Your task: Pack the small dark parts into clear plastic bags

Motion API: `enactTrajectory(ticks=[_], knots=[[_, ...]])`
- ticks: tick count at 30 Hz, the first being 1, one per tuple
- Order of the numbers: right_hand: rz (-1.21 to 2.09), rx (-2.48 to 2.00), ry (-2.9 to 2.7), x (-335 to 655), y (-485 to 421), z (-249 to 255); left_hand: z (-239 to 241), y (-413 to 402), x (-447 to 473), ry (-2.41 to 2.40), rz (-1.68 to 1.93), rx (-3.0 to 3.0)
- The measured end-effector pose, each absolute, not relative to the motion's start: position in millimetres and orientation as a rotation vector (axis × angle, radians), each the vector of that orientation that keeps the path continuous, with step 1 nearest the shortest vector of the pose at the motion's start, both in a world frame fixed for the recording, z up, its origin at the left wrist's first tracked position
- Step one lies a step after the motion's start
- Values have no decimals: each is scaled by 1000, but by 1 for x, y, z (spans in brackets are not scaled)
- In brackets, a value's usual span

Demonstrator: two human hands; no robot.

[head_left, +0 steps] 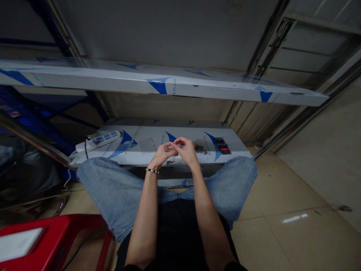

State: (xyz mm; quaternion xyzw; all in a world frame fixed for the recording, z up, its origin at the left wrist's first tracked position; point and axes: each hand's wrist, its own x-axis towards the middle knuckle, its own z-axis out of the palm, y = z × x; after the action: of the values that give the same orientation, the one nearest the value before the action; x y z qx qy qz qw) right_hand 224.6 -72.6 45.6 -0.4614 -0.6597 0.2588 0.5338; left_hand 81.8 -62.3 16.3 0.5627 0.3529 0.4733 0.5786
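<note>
My left hand, with a beaded bracelet on the wrist, and my right hand meet over the front of the lower shelf. The fingers of both are curled and pressed together at the tips. Anything between them is too small or hidden to make out. Just right of my right hand lies a small heap of dark parts, seemingly in clear plastic. Below the hands, small dark bits rest near the shelf's front edge.
An upper shelf in printed film crosses ahead, above the hands. A power strip lies at the lower shelf's left; a blurred-out dark and red object is at its right. A red stool bears a white slab.
</note>
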Motion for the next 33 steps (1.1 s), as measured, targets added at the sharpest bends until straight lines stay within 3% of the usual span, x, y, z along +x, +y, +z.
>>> enactTrajectory(ticks=[13, 17, 23, 28, 33], knots=[[615, -1034, -1640, 230, -74, 47, 23, -68, 82, 834, 1100, 1324], [568, -1076, -1514, 242, -57, 26, 26, -69, 80, 826, 1098, 1320], [456, -1663, -1213, 274, -15, -36, 18, -61, 65, 959, 1185, 1273], [311, -2050, -1649, 285, 22, -60, 10, -54, 60, 1007, 1216, 1264], [187, -2104, -1857, 288, 42, -68, 6, -55, 62, 981, 1173, 1286]])
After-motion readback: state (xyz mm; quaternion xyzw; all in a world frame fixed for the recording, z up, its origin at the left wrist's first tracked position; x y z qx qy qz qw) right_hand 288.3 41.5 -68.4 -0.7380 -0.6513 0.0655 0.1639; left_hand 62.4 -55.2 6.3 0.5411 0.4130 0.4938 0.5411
